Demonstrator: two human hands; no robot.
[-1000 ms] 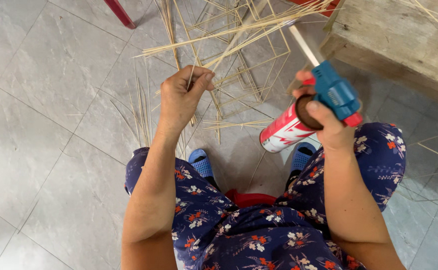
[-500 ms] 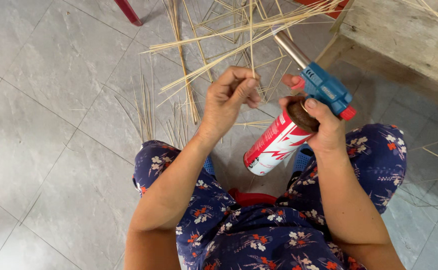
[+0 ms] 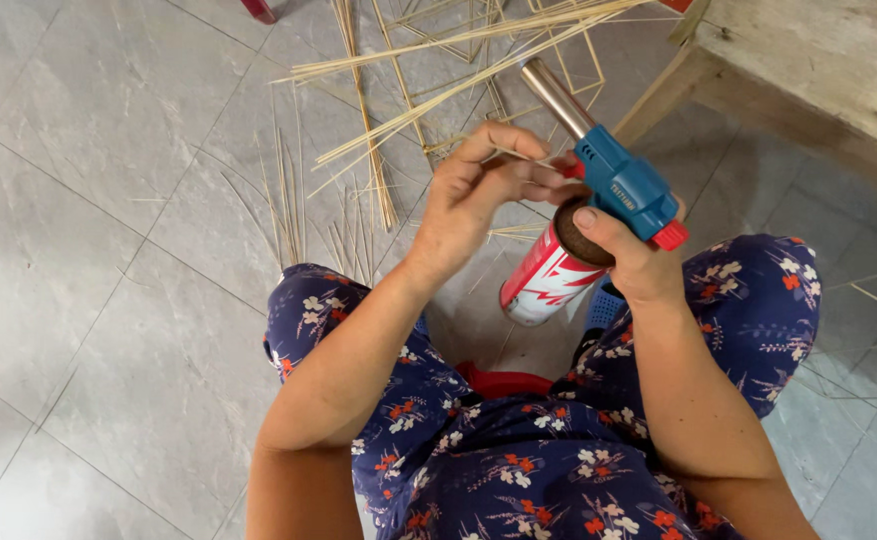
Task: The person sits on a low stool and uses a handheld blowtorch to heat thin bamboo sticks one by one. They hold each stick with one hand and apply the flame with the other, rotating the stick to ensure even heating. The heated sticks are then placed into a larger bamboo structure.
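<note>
Seated view, looking down over your knees. Your right hand [image 3: 626, 262] wraps the neck of a gas torch [image 3: 598, 210] — thumb laid over the dark collar, the other fingers curled behind the red-and-white canister [image 3: 546, 280], which hangs below and left of the palm. The blue head and metal nozzle [image 3: 556, 97] project up and away from your knuckles. Your left hand [image 3: 478, 195] sits just left of the torch head, thumb and forefinger pressed together on a thin bamboo sliver [image 3: 514, 154], the remaining fingers loosely curled beneath; its fingertips are touching or nearly touching the right hand's.

Hazards, judged from this pose: the pinching fingertips lie close beside the blue head, not far behind the nozzle — a flame lit now could scorch them. Loose bamboo strips [image 3: 428, 90] lie on the tiled floor [image 3: 88, 220] directly beyond the nozzle and could catch. The sliver is thin; a tighter pinch may snap it.
</note>
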